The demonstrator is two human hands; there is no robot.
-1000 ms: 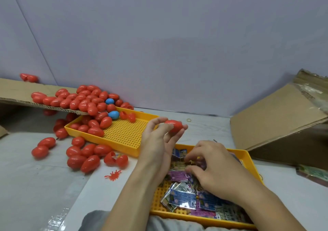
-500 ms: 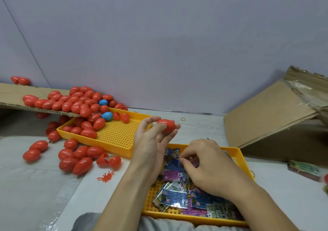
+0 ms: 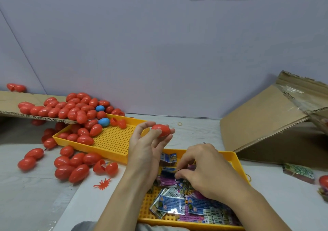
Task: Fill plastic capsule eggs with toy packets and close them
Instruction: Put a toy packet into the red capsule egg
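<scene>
The left hand (image 3: pixel 147 147) holds a red egg (image 3: pixel 161 130) up, just behind the packet tray (image 3: pixel 237 161). The right hand (image 3: pixel 204 170) pinches a packet (image 3: pixel 168 170) in that tray. Best to lift only one packet, then bring it to the egg.

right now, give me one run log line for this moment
left hand: holds red egg raised | right hand: pinching toy packet in near yellow tray | egg: appears shut, not yet filled

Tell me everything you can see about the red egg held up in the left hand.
The red egg is smooth, glossy plastic and looks closed. It lies roughly sideways, raised above the table between the two yellow trays. The left hand pinches it between thumb and fingertips; nothing else touches it.
</scene>
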